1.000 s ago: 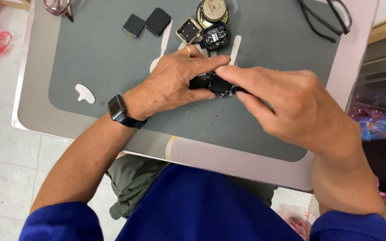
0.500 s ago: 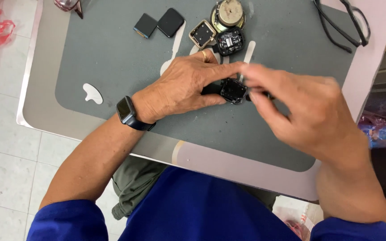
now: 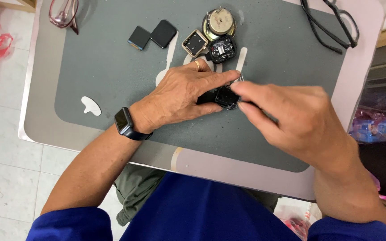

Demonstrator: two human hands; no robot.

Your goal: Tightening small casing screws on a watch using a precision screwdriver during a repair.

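Smartwatch case (image 3: 225, 97), one, black, small and rounded-square, held just above the grey work mat (image 3: 112, 80), near its middle. Left hand (image 3: 182, 96) closed around its left side, forefinger stretched over the top; ring on one finger, dark wristwatch (image 3: 124, 123) on that wrist. Right hand (image 3: 291, 118) pinches the case's right edge between thumb and forefinger; the part under the fingers is hidden.

Count on the mat: two dark square screen modules (image 3: 153, 35), one gold-rimmed watch case (image 3: 195, 43), one black open case (image 3: 222, 49), one round metal part (image 3: 220, 22), several white plastic pry tools (image 3: 90, 105). Two pairs of eyeglasses: red-framed (image 3: 63, 13), black-framed (image 3: 331, 22).
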